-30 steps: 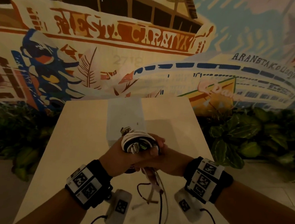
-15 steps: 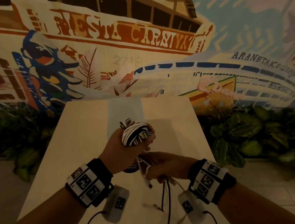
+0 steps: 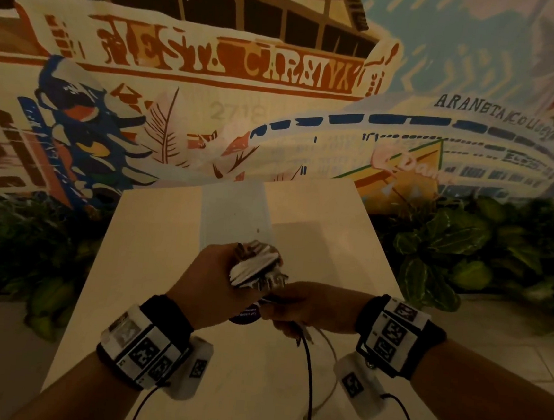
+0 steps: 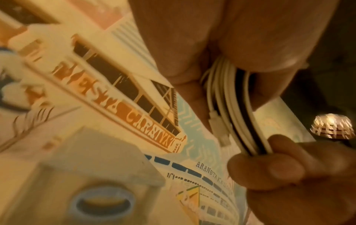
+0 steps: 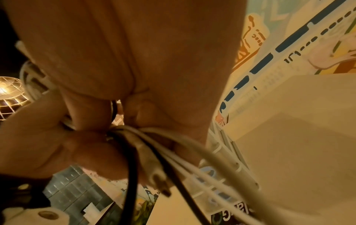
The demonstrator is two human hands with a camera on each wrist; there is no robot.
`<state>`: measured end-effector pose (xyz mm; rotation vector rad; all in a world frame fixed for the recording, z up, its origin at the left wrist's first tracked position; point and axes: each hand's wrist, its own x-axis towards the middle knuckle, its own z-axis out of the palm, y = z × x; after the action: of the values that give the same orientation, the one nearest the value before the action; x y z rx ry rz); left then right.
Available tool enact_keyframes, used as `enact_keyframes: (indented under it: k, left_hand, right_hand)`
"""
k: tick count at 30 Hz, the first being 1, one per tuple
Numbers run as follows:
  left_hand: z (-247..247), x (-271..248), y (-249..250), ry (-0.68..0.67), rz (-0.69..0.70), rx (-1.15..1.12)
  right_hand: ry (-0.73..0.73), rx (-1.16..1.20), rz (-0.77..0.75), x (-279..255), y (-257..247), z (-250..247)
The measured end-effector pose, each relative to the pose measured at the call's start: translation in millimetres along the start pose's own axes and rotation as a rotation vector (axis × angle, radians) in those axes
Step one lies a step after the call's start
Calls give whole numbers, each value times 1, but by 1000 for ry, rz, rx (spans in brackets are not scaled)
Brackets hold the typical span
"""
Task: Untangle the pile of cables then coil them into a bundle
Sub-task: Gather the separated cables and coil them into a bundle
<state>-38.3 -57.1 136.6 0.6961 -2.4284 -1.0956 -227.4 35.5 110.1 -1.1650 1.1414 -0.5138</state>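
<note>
White/black coil: sitting in L hand, held above table, w/ loops standing up past the knuckles.
L hand: fingers curling round coil; in L wrist view thumb and fingers are clamping white and black strands, w/ a white plug hanging loose beside them.
R hand: just beside and below L hand, touching it; fingers are closing on loose tails right under coil.
Tails: black lead and pale lead are trailing down from R hand toward near table edge; R wrist view blurry, strand count unclear.
Table: pale top, lighter strip running down mid.
Beyond: mural filling wall, plants sitting both sides of table.
</note>
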Motion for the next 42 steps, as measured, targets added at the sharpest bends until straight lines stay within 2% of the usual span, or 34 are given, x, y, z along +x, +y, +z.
enact_keyframes:
  k: [3,6,9,13,18,20,23,25,30,31,35,39,42]
  left_hand:
    - [-4,5,6,-185,136,273]
    - [-3,8,11,-262,245,408]
    - [-2,10,9,-331,219,537]
    - [1,12,7,-412,189,602]
    - [13,13,-3,-458,170,811]
    - [22,12,-10,-441,135,878]
    - [30,12,-16,-357,56,836]
    - [33,14,-12,-324,103,875]
    - [41,17,-10,-354,16,919]
    - [41,17,-10,-353,20,920]
    - [45,16,-11,-410,3,940]
    - [53,18,-10,-462,-25,970]
    - [56,20,-13,-441,-69,964]
  right_hand:
    - [-10,118,44,0,3,-3]
    - [-44,228,88,4,8,-6]
    - [9,261,146,5,6,-7]
    - [147,237,113,-1,-1,-13]
    - [-64,372,154,7,2,-19]
    - [-65,333,137,12,6,-24]
    - [-48,214,94,10,3,-22]
    - [-42,154,116,8,-3,-19]
    - [47,-249,176,15,-15,-14]
    - [51,-290,198,17,-16,-14]
    - [-15,-177,299,14,-21,-15]
    - [31,-453,383,23,-20,-6]
    - [96,-542,414,28,-21,-2]
